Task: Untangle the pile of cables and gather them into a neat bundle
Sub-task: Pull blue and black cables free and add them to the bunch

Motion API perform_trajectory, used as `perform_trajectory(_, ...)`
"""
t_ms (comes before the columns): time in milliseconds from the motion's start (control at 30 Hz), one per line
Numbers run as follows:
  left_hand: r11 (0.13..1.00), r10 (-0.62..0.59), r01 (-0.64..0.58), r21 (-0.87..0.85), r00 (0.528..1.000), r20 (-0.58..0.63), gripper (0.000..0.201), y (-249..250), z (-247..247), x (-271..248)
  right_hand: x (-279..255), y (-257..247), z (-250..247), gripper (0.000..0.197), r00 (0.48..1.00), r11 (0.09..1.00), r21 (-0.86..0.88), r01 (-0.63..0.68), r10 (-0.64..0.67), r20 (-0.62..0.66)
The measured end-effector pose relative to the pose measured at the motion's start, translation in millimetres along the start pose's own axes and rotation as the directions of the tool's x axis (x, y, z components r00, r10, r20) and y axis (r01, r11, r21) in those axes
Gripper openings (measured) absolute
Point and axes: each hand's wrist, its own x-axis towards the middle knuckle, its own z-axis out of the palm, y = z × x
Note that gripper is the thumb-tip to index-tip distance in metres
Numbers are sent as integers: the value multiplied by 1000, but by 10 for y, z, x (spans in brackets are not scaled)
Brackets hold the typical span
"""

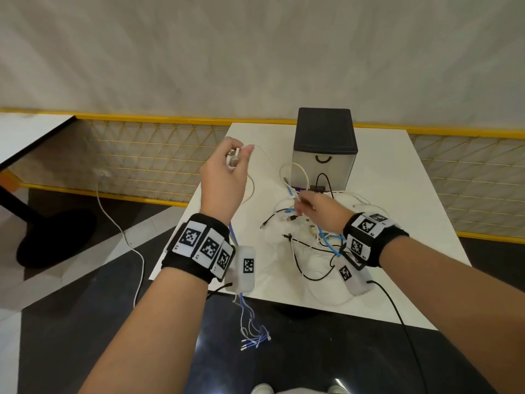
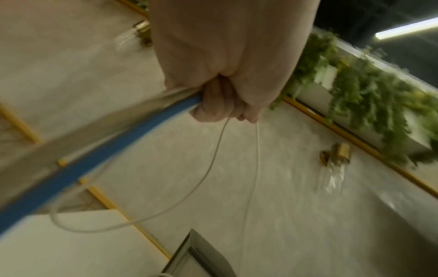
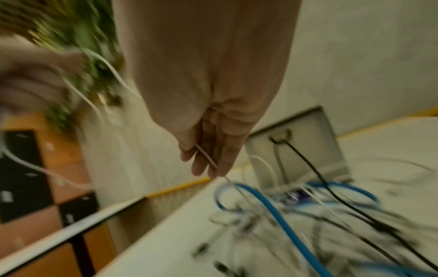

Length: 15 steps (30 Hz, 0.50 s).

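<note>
A tangle of white, black and blue cables (image 1: pixel 306 231) lies on the white table (image 1: pixel 397 211) in front of a box. My left hand (image 1: pixel 235 157) is raised over the table's left edge, fingers curled round a bunch of cables (image 2: pixel 182 99), blue and white ones among them. Their ends (image 1: pixel 254 336) hang below the table's front edge. A thin white cable (image 1: pixel 264 155) runs from that hand toward the pile. My right hand (image 1: pixel 302 201) hovers over the pile and pinches a thin white cable (image 3: pixel 209 158) between fingers and thumb.
A box (image 1: pixel 325 146) with a black lid and a handle stands at the table's back; a black cable (image 3: pixel 308 165) runs up to its front. A yellow mesh railing (image 1: pixel 142 157) lies behind. Another table (image 1: pixel 28 132) stands far left. A white cord (image 1: pixel 122 234) trails on the floor.
</note>
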Motion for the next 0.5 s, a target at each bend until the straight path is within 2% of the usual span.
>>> perform_trajectory(67, 999, -36, 35, -24, 997, -69, 19, 5, -37, 30, 2, 277, 125, 22, 991, 989, -78, -123, 126, 34)
perform_trajectory(133, 998, -55, 55, -3, 994, -90, 20, -17, -61, 47, 32, 406, 163, 22, 984, 982, -69, -178, 180, 17)
perform_trajectory(200, 995, -96, 99, 25, 991, -89, 22, -70, -87, 53, 87, 375, 112, 24, 985, 978, 128, -164, 170, -37)
perform_trajectory(267, 987, -144, 149, 54, 986, -84, 24, -133, -111, 71, 153, 275, -15, 27, 959, 889, 429, -162, 243, -143)
perform_trajectory(300, 983, -163, 169, 71, 983, -78, 25, -175, -120, 76, 188, 215, -97, 28, 940, 861, 492, -132, 266, -213)
perform_trajectory(400, 962, -226, 229, 147, 973, -36, 22, -252, -117, 65, 238, 45, -321, 26, 908, 827, 562, -2, 238, -346)
perform_trajectory(467, 946, -284, 281, 159, 959, -5, 21, -250, -73, 39, 255, -26, -422, 24, 906, 871, 488, 61, 157, -394)
perform_trajectory(500, 948, -290, 285, 141, 957, 14, 36, -236, -32, 18, 266, -47, -445, 24, 917, 910, 410, 57, 114, -382)
